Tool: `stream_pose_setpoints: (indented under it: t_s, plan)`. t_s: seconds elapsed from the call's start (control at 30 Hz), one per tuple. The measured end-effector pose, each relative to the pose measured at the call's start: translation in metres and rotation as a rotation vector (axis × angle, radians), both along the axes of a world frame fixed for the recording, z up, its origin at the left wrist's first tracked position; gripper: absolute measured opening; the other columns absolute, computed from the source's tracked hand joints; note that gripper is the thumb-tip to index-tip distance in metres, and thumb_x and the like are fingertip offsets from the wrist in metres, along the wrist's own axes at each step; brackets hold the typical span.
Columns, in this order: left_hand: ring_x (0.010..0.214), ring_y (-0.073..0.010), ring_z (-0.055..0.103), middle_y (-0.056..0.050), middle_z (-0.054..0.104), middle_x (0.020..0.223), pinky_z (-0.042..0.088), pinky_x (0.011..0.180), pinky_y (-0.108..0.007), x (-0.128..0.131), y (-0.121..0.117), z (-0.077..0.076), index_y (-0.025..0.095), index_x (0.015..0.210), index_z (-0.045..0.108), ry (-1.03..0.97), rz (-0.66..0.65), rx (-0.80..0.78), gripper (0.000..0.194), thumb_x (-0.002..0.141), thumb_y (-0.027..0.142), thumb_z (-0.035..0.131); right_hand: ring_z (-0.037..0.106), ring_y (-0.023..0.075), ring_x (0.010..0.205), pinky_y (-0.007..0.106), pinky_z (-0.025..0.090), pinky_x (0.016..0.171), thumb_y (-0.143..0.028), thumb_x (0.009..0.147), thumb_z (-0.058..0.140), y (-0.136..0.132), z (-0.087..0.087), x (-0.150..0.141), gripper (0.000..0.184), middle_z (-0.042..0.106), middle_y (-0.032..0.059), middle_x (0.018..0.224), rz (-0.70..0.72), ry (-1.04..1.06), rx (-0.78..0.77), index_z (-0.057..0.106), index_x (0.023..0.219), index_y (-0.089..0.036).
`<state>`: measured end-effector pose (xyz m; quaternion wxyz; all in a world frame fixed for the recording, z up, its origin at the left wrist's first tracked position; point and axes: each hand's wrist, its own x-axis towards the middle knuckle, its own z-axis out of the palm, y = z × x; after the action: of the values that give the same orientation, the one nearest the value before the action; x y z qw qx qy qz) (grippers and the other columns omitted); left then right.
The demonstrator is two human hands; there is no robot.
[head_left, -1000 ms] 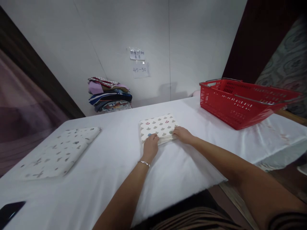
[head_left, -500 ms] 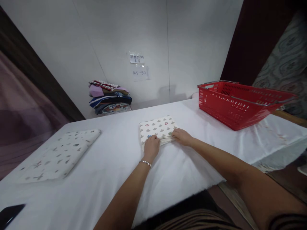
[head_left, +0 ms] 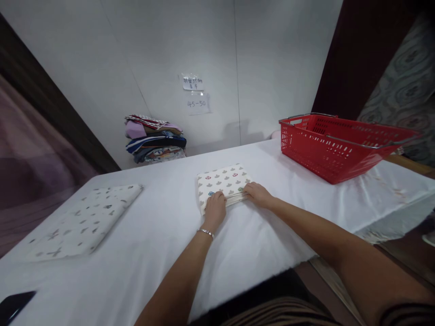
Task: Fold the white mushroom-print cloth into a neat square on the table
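Cream folded cloth (head_left: 226,176) held by its layered near edge

Cut off by the lower left of the view, a dark, phone-like slab (head_left: 16,304) lies flat, probably put there to be out of the arms' way. Beyond it, a larger printed cloth (head_left: 84,222) is spread flat along the left side of the tabletop (head_left: 159,217), seemingly set aside so the middle can serve as working ground. A coloured fabric stack (head_left: 156,140) rises by the wall (head_left: 272,59) past the far edge; what bears it is hidden.

A wide band of white covering separates the larger cloth from the cream one, which sits mid-tabletop, squarely before the person. The left hand (head_left: 215,209) and right hand (head_left: 257,194) hold its near edge, set apart with a short span of layers showing between them, fingers curled on top, thumbs mostly hidden. Such a spread likely keeps the layers lined up. Nearer the person, the frayed hem of the covering leaves a modest margin; the far side has more room, up to the wall.

At the right, a red basket (head_left: 316,151) stands near the tabletop's far side, well apart from the cloth, its slanting wall the closest limit to rightward movement.
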<state>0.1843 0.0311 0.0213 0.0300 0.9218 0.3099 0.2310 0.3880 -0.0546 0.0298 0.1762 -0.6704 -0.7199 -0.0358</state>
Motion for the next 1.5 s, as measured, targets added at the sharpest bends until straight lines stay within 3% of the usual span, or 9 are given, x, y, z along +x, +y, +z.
stream_pose_setpoints:
  t_s: [0.17, 0.33, 0.43, 0.6, 0.77, 0.97, 1.23, 1.33, 1.5]
  plan:
    - [0.091, -0.0203, 0.051, -0.008, 0.058, 0.096, 0.037, 0.081, -0.036, -0.002, 0.002, -0.011, 0.019, 0.087, 0.057, 0.057, -0.015, 0.084, 0.022, 0.089, 0.014, 0.036, 0.051, 0.0197, 0.094, 0.03, 0.037, 0.077, -0.016, 0.088, 0.048, 0.003, -0.005, 0.0, 0.014, 0.06, 0.0067, 0.098, -0.002, -0.079, -0.01, 0.059, 0.095, -0.019]
    - [0.087, -0.0204, 0.052, -0.008, 0.059, 0.09, 0.036, 0.08, -0.035, -0.003, 0.004, -0.018, 0.018, 0.086, 0.057, 0.078, -0.022, 0.125, 0.024, 0.088, 0.01, 0.035, 0.05, 0.0201, 0.097, 0.031, 0.035, 0.082, -0.015, 0.089, 0.045, 0.006, -0.019, 0.006, 0.026, 0.06, 0.0083, 0.105, 0.005, -0.112, 0.033, 0.056, 0.112, -0.019]
    - [0.085, -0.0204, 0.052, -0.007, 0.059, 0.088, 0.036, 0.08, -0.035, -0.003, 0.003, -0.017, 0.018, 0.086, 0.057, 0.084, -0.013, 0.132, 0.023, 0.088, 0.011, 0.035, 0.048, 0.0203, 0.097, 0.031, 0.034, 0.08, -0.011, 0.087, 0.046, 0.005, -0.023, 0.007, 0.023, 0.059, 0.0088, 0.105, 0.048, -0.158, 0.037, 0.06, 0.104, -0.018]
    - [0.091, -0.0222, 0.052, -0.007, 0.06, 0.093, 0.036, 0.081, -0.037, 0.0, 0.0, -0.009, 0.02, 0.1, 0.057, 0.107, -0.018, 0.12, 0.017, 0.089, 0.022, 0.044, 0.048, 0.0207, 0.095, 0.031, 0.034, 0.077, -0.009, 0.085, 0.047, 0.003, -0.019, 0.004, 0.021, 0.059, 0.0086, 0.101, 0.049, -0.176, 0.036, 0.061, 0.1, -0.017]
    - [0.091, -0.0211, 0.051, -0.006, 0.059, 0.091, 0.036, 0.078, -0.035, 0.0, -0.002, -0.01, 0.021, 0.09, 0.061, 0.115, -0.03, 0.153, 0.016, 0.087, 0.017, 0.045, 0.049, 0.0208, 0.096, 0.032, 0.036, 0.079, -0.012, 0.087, 0.045, -0.001, -0.011, -0.003, 0.022, 0.06, 0.0084, 0.102, 0.012, -0.115, 0.047, 0.062, 0.101, -0.018]
    - [0.091, -0.0202, 0.05, -0.005, 0.06, 0.092, 0.036, 0.077, -0.034, -0.002, -0.003, -0.015, 0.02, 0.086, 0.062, 0.073, -0.037, 0.184, 0.016, 0.087, 0.017, 0.047, 0.046, 0.0224, 0.111, 0.037, 0.035, 0.091, -0.016, 0.088, 0.044, 0.001, -0.012, -0.029, 0.035, 0.056, 0.0113, 0.12, 0.115, -0.003, 0.119, 0.052, 0.122, -0.018]
    - [0.084, -0.0176, 0.054, -0.005, 0.06, 0.084, 0.04, 0.075, -0.032, 0.004, 0.003, 0.01, 0.02, 0.078, 0.065, 0.029, -0.023, 0.018, 0.03, 0.091, 0.034, 0.041, 0.049, 0.0216, 0.109, 0.04, 0.035, 0.091, -0.014, 0.091, 0.037, 0.0, -0.036, -0.041, 0.036, 0.057, 0.0113, 0.12, 0.162, 0.119, 0.212, 0.05, 0.125, -0.018]
    - [0.1, -0.0191, 0.053, -0.006, 0.062, 0.104, 0.041, 0.085, -0.034, 0.011, 0.008, 0.013, 0.02, 0.097, 0.063, 0.009, -0.046, 0.047, 0.03, 0.092, 0.032, 0.037, 0.049, 0.0221, 0.109, 0.041, 0.036, 0.091, -0.012, 0.089, 0.039, -0.003, -0.032, -0.043, 0.036, 0.058, 0.0119, 0.118, 0.171, 0.135, 0.213, 0.051, 0.123, -0.017]
    - [0.131, -0.024, 0.032, -0.008, 0.039, 0.142, 0.028, 0.106, -0.045, 0.011, 0.005, -0.009, 0.018, 0.129, 0.046, 0.124, -0.123, 0.135, 0.042, 0.091, 0.034, 0.038, 0.057, 0.0193, 0.102, 0.035, 0.043, 0.089, -0.021, 0.091, 0.038, 0.001, -0.015, -0.041, 0.029, 0.064, 0.0073, 0.11, 0.089, 0.328, 0.155, 0.06, 0.109, -0.021]
